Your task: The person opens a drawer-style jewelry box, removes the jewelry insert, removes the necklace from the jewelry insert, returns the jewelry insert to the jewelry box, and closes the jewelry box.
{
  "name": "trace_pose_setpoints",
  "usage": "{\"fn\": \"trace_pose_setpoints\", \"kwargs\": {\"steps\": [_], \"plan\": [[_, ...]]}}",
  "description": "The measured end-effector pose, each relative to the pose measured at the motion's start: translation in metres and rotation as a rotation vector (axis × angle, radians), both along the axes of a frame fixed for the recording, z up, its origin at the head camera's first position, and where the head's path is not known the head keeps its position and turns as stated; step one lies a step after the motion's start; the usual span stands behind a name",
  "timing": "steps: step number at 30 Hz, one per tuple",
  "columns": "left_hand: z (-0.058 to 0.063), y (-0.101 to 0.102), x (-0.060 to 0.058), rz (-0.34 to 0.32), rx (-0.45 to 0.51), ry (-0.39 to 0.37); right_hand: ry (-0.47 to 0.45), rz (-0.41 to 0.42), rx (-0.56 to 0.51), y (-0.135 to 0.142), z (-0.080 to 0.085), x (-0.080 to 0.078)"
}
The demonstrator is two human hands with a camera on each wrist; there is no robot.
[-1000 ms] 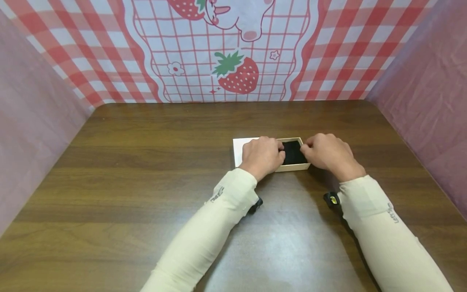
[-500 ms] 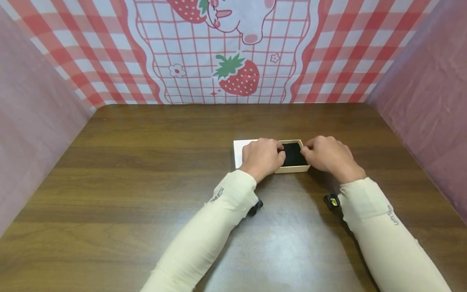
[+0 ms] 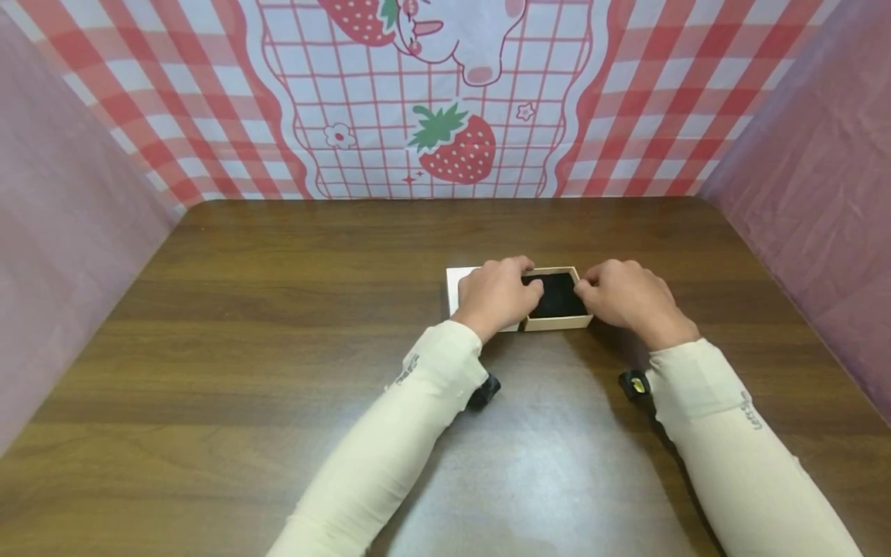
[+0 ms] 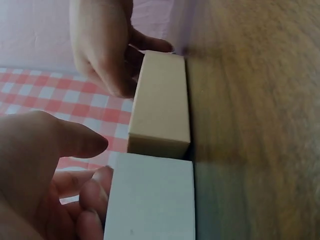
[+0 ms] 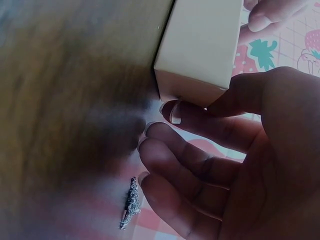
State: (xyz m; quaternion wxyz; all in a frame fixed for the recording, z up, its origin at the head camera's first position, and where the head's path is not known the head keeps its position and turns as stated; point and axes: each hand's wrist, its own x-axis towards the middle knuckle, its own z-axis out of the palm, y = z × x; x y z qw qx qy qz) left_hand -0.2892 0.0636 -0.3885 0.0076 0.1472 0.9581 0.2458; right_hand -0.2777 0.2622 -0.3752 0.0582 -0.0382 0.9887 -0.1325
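Observation:
A small cream box tray [image 3: 557,323] with a black lining [image 3: 562,295] lies on the table. End to end with it, on its left, sits a white box part [image 4: 150,200], lid or sleeve I cannot tell. My left hand [image 3: 496,292] reaches over the white part, its thumb [image 4: 82,140] apart from the box. Its other fingers are bent beside the white part; whether they touch it is unclear. At the tray's right end my right hand [image 3: 626,298] pinches the end wall between thumb and index finger [image 5: 210,122]; its other fingers are loosely bent.
The box rests on a brown wooden table [image 3: 278,348]. Behind stands a red-and-white checked cloth [image 3: 445,147] with strawberries, and pink cloths [image 3: 814,170] hang at both sides. A small grey speckled sliver [image 5: 131,205] shows below the right fingers.
My left hand has shifted slightly left, its fingers spreading off the tray, and more black lining shows. A dark seam between white part and tray is now visible. My right hand stays put.

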Motion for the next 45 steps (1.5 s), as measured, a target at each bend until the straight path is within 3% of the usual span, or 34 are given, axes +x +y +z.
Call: {"fn": "trace_pose_setpoints", "kwargs": {"steps": [12, 20, 32, 45], "plan": [[0.004, -0.007, 0.001, -0.009, 0.095, -0.035, -0.004, 0.017, -0.024, 0.002, -0.001, -0.001], [0.005, -0.011, 0.001, -0.005, 0.134, 0.031, 0.001, 0.011, -0.015, 0.003, -0.001, -0.001], [0.012, -0.026, -0.007, 0.006, 0.075, 0.064, 0.005, 0.014, -0.012, 0.004, -0.002, -0.001], [0.005, -0.059, -0.015, 0.039, 0.050, 0.072, 0.005, 0.023, -0.008, 0.003, -0.002, -0.002]]}}
